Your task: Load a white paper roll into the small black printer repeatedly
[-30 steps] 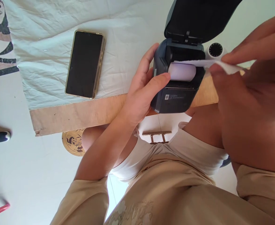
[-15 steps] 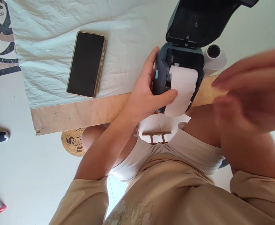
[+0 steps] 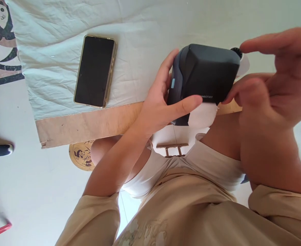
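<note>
A dark label printer [image 3: 211, 68] sits at the table's front edge with its black lid down over the roll compartment. From under the lid's front edge hangs a strip of white paper [image 3: 203, 115]. My left hand [image 3: 163, 102] grips the printer's left side, thumb across the front near the lettering. My right hand [image 3: 275, 78] is at the printer's right side, fingers spread apart; one fingertip is at the lid's lower right corner and another reaches near the far right corner. Whether the lid is latched cannot be seen.
A phone [image 3: 95, 71] lies face up on the pale cloth [image 3: 137, 44] to the left. Behind the printer's right side stands a white cylindrical object [image 3: 243, 65] with a dark end. The wooden table edge [image 3: 89, 123] runs above my lap.
The printer's lid has swung down from standing open and now covers the paper roll compartment. My right hand has moved in to the printer's right side. My left hand keeps its hold.
</note>
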`<state>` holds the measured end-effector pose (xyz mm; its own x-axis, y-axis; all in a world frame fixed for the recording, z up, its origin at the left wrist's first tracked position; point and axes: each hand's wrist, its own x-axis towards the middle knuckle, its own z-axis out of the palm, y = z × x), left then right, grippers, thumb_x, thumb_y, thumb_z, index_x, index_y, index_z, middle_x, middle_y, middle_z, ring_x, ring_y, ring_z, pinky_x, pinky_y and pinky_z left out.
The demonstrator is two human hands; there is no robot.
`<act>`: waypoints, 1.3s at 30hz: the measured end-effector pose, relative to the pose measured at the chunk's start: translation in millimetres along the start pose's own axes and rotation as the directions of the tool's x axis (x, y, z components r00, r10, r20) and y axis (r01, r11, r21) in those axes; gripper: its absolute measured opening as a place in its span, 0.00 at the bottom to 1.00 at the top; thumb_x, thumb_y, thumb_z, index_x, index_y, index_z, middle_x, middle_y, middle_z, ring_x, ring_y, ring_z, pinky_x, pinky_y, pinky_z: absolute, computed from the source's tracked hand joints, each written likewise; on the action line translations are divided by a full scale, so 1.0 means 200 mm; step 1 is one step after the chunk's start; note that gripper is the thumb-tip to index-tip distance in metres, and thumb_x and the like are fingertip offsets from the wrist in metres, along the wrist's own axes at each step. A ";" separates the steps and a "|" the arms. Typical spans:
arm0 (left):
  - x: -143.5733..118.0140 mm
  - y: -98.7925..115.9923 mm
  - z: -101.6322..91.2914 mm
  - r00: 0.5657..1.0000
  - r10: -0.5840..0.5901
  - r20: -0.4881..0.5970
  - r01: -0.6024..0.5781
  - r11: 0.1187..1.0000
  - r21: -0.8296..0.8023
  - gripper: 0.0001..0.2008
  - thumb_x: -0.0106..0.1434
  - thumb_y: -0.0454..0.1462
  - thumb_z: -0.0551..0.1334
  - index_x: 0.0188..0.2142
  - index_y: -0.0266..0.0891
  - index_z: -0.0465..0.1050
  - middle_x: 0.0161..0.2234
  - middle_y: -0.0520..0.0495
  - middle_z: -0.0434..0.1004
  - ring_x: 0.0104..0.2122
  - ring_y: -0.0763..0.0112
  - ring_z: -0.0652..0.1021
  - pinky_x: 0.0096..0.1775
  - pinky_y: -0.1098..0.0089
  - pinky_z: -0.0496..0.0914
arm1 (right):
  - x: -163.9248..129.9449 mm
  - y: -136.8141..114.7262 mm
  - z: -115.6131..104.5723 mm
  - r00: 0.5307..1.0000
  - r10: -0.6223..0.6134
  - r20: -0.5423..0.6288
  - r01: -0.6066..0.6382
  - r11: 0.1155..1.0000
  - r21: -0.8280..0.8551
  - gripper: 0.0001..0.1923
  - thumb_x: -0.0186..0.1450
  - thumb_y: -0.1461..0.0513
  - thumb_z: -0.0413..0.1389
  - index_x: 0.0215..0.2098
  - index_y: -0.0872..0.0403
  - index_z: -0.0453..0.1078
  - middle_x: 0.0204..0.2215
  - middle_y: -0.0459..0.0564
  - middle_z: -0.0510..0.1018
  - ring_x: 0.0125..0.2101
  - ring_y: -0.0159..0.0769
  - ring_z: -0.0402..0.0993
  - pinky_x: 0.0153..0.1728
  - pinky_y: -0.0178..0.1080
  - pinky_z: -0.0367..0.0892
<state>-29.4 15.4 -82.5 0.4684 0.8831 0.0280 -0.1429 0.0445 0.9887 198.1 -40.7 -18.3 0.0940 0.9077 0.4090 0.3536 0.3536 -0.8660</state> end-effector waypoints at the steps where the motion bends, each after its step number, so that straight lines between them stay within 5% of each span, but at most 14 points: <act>1: -0.01 0.02 0.00 1.000 -0.020 -0.002 0.020 1.000 -0.002 0.57 0.62 0.69 0.77 0.82 0.60 0.57 0.74 0.42 0.77 0.74 0.38 0.79 0.65 0.47 0.85 | -0.02 0.01 0.00 0.996 -0.061 0.064 0.062 0.998 -0.021 0.26 0.74 0.49 0.72 0.69 0.37 0.82 0.65 0.45 0.80 0.57 0.30 0.86 0.36 0.24 0.80; 5: -0.05 0.10 0.00 0.998 -0.059 0.032 0.059 0.998 -0.004 0.55 0.62 0.74 0.76 0.78 0.53 0.67 0.61 0.39 0.85 0.72 0.33 0.80 0.68 0.42 0.84 | -0.06 0.06 0.01 0.944 -0.266 0.193 0.282 0.958 -0.060 0.38 0.73 0.58 0.73 0.78 0.29 0.73 0.71 0.48 0.75 0.47 0.21 0.81 0.28 0.18 0.71; 9: -0.06 0.09 -0.02 0.999 -0.029 0.040 0.030 1.000 -0.007 0.56 0.62 0.76 0.75 0.78 0.52 0.69 0.59 0.40 0.86 0.71 0.34 0.80 0.68 0.43 0.84 | -0.06 0.07 0.04 0.964 -0.165 0.207 0.158 0.986 0.051 0.41 0.70 0.50 0.77 0.77 0.24 0.72 0.74 0.47 0.71 0.52 0.26 0.81 0.28 0.18 0.70; 13: -0.06 0.08 -0.02 1.000 -0.006 0.022 0.006 1.000 0.011 0.55 0.60 0.75 0.76 0.76 0.54 0.71 0.59 0.41 0.86 0.71 0.35 0.80 0.67 0.45 0.84 | -0.05 0.04 0.05 0.969 -0.170 0.182 0.172 0.985 0.000 0.33 0.72 0.51 0.75 0.72 0.27 0.76 0.72 0.44 0.74 0.41 0.17 0.77 0.28 0.18 0.70; 18: -0.06 0.08 0.00 0.999 0.014 -0.032 -0.013 1.000 0.012 0.49 0.63 0.74 0.74 0.74 0.55 0.73 0.63 0.41 0.85 0.71 0.36 0.79 0.69 0.44 0.82 | -0.08 -0.02 0.09 0.989 0.047 0.138 -0.049 0.999 0.015 0.27 0.68 0.55 0.78 0.62 0.36 0.79 0.74 0.40 0.72 0.62 0.26 0.81 0.28 0.19 0.73; 21: -0.04 0.01 -0.02 0.980 0.197 0.036 -0.196 0.980 -0.028 0.48 0.61 0.75 0.75 0.71 0.57 0.75 0.65 0.43 0.85 0.68 0.39 0.82 0.66 0.47 0.83 | -0.14 0.03 0.07 0.989 -0.061 0.131 0.049 0.994 0.093 0.28 0.74 0.54 0.73 0.69 0.31 0.75 0.77 0.39 0.69 0.50 0.19 0.82 0.32 0.21 0.77; 23: -0.03 -0.02 -0.04 0.953 0.300 0.035 -0.301 0.954 0.012 0.47 0.64 0.74 0.73 0.73 0.58 0.74 0.66 0.44 0.84 0.65 0.44 0.83 0.64 0.49 0.82 | -0.19 0.10 0.01 0.994 -0.112 0.020 0.109 0.989 0.099 0.26 0.76 0.53 0.70 0.69 0.28 0.77 0.72 0.41 0.74 0.44 0.19 0.80 0.33 0.23 0.79; 26: -0.05 0.01 -0.07 0.913 0.402 -0.073 -0.363 0.880 0.307 0.46 0.66 0.72 0.72 0.74 0.53 0.76 0.60 0.43 0.86 0.56 0.50 0.84 0.55 0.54 0.79 | -0.28 0.22 -0.16 0.965 -0.105 -0.241 0.115 0.993 0.027 0.18 0.72 0.51 0.73 0.60 0.36 0.84 0.58 0.45 0.82 0.31 0.18 0.74 0.25 0.25 0.73; 32: -0.03 0.16 -0.10 0.924 0.286 -0.253 -0.093 0.812 0.577 0.45 0.63 0.82 0.63 0.55 0.51 0.83 0.40 0.50 0.83 0.36 0.63 0.70 0.41 0.54 0.65 | -0.45 0.30 -0.51 0.876 0.126 -0.465 -0.134 0.991 0.017 0.17 0.57 0.60 0.71 0.44 0.51 0.76 0.49 0.45 0.81 0.17 0.20 0.67 0.14 0.28 0.52; 36: 0.05 0.15 -0.15 0.914 0.211 -0.345 0.041 0.800 0.599 0.49 0.50 0.91 0.57 0.33 0.52 0.74 0.28 0.50 0.72 0.32 0.64 0.59 0.37 0.54 0.56 | -0.44 0.31 -0.63 0.812 0.139 -0.567 -0.170 0.985 -0.002 0.17 0.49 0.61 0.64 0.38 0.53 0.73 0.42 0.45 0.78 0.14 0.25 0.63 0.11 0.34 0.47; 39: 0.08 0.12 -0.21 0.910 0.222 -0.351 0.041 0.793 0.608 0.50 0.46 0.92 0.59 0.35 0.53 0.79 0.31 0.53 0.78 0.34 0.64 0.64 0.40 0.52 0.62 | -0.31 0.30 -0.75 0.724 0.150 -0.673 -0.263 0.962 -0.069 0.15 0.49 0.65 0.63 0.36 0.54 0.70 0.42 0.45 0.75 0.20 0.24 0.71 0.14 0.33 0.53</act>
